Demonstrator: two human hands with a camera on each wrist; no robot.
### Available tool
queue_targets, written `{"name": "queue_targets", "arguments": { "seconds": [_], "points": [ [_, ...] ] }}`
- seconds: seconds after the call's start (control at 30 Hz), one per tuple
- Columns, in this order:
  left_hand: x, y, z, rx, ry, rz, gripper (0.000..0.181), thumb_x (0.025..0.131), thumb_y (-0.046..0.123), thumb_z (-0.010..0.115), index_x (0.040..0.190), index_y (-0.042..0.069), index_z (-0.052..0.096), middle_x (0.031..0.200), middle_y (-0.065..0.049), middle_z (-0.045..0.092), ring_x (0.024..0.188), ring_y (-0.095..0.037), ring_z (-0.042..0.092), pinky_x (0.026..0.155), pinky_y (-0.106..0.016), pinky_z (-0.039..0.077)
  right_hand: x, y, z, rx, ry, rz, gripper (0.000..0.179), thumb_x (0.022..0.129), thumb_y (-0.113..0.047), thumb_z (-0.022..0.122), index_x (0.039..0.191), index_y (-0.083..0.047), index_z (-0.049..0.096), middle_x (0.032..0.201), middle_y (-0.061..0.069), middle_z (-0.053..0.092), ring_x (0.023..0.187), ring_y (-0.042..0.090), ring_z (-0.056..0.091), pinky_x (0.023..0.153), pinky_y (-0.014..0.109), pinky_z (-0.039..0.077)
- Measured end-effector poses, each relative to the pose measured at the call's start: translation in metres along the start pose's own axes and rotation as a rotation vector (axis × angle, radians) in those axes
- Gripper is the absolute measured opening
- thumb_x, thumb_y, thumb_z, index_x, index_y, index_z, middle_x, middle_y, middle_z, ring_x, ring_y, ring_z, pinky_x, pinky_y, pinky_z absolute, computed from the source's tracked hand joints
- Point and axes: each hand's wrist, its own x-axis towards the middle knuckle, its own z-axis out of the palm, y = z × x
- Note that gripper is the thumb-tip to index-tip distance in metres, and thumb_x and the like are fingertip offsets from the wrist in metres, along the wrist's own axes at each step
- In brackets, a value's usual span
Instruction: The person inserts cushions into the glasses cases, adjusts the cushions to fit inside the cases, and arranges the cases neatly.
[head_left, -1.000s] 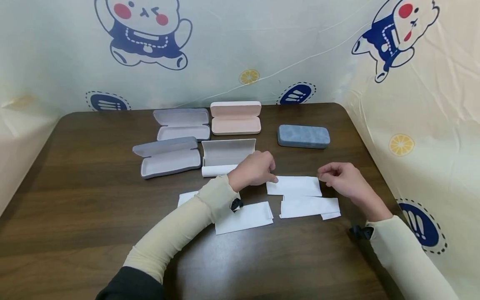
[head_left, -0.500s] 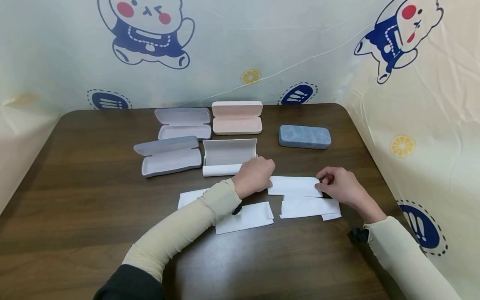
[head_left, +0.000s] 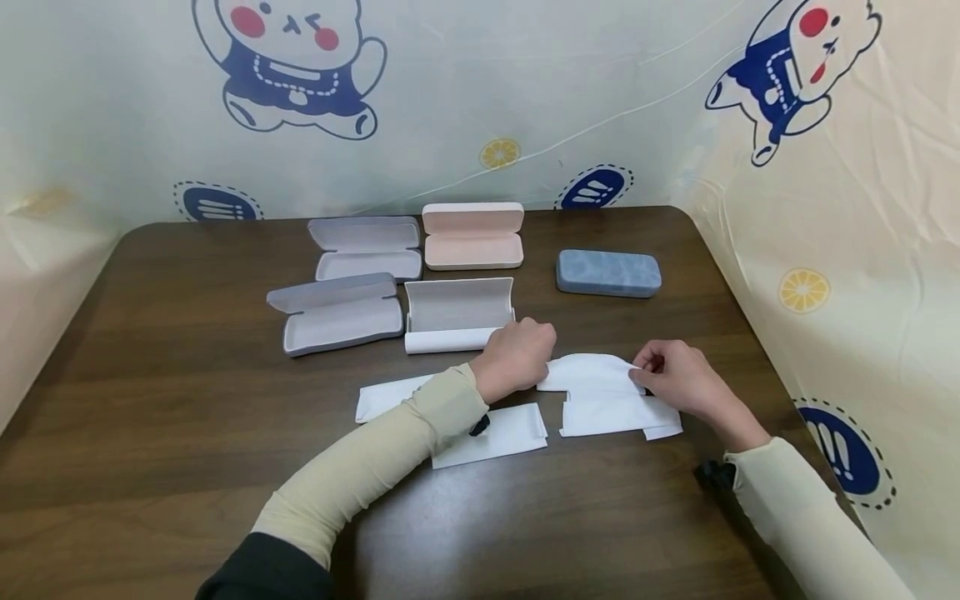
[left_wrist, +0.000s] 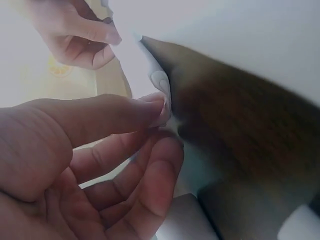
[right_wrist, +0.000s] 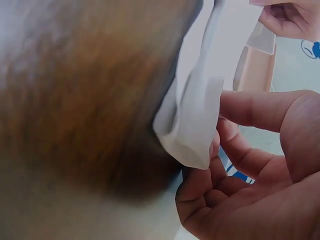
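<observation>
A folded white cloth or paper is pinched at its two ends by my hands, and its upper edge bows upward in the head view. My left hand grips the left end between thumb and fingers; the left wrist view shows the thumb pressing on a rolled edge. At the right end, my right hand pinches a corner, and in the right wrist view the folded layers hang from its fingers. Another folded white piece lies just in front, partly overlapped. Whether the material is cloth or paper I cannot tell.
More white folded pieces lie under my left forearm. Behind stand open glasses cases: two grey-blue, a pink one and a white one. A closed blue case sits at the back right of the brown table.
My right hand has come down onto the right end of the top white piece and taken hold of it. My left hand has shifted slightly right and down. The piece's far edge now bulges upward.
</observation>
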Motion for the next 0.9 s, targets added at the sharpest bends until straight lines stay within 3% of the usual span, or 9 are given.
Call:
{"name": "queue_targets", "arguments": {
  "seconds": [0.13,0.3,0.43,0.6,0.9],
  "points": [
    [0.001,-0.001,0.0,-0.066,0.024,0.024,0.036,0.082,0.0,0.064,0.055,0.015,0.046,0.051,0.006,0.03,0.048,-0.011,0.034,0.042,-0.024,0.029,-0.003,0.0,-0.001,0.07,0.019,0.005,0.011,0.094,-0.013,0.07,0.097,-0.003,0.068,0.084,0.008,0.062,0.075,0.024,0.054,0.062,0.035,0.045],
    [0.004,-0.01,-0.003,-0.226,0.046,0.055,0.02,0.082,0.004,0.068,0.065,0.012,0.061,0.059,0.004,0.051,0.054,-0.012,0.047,0.051,-0.024,0.038,-0.005,0.001,-0.001,0.188,0.038,0.009,0.014,0.095,-0.011,0.068,0.102,0.001,0.065,0.087,0.012,0.061,0.078,0.026,0.054,0.063,0.032,0.047],
    [0.005,-0.016,-0.007,-0.378,0.037,0.017,0.002,0.085,0.005,0.071,0.086,0.006,0.071,0.072,0.001,0.062,0.065,-0.013,0.056,0.062,-0.024,0.046,-0.005,0.004,-0.001,0.27,0.049,0.016,0.015,0.097,-0.007,0.065,0.107,0.004,0.063,0.089,0.015,0.063,0.079,0.027,0.056,0.064,0.031,0.049],
    [0.003,-0.021,-0.014,-0.514,0.059,-0.026,0.019,0.085,0.003,0.072,0.103,0.001,0.075,0.079,0.0,0.068,0.073,-0.011,0.058,0.069,-0.023,0.048,-0.004,0.0,-0.005,0.342,0.079,0.005,0.022,0.098,-0.006,0.063,0.116,0.006,0.063,0.094,0.017,0.067,0.081,0.025,0.06,0.067,0.03,0.053],
    [-0.004,-0.029,-0.027,-0.68,0.084,-0.084,0.014,0.085,-0.001,0.068,0.095,0.002,0.077,0.08,-0.005,0.069,0.064,-0.014,0.057,0.059,-0.025,0.046,-0.002,-0.015,-0.016,0.374,0.105,-0.039,0.023,0.098,-0.006,0.065,0.117,0.006,0.066,0.098,0.02,0.067,0.081,0.027,0.061,0.071,0.033,0.056]
  ]
}}
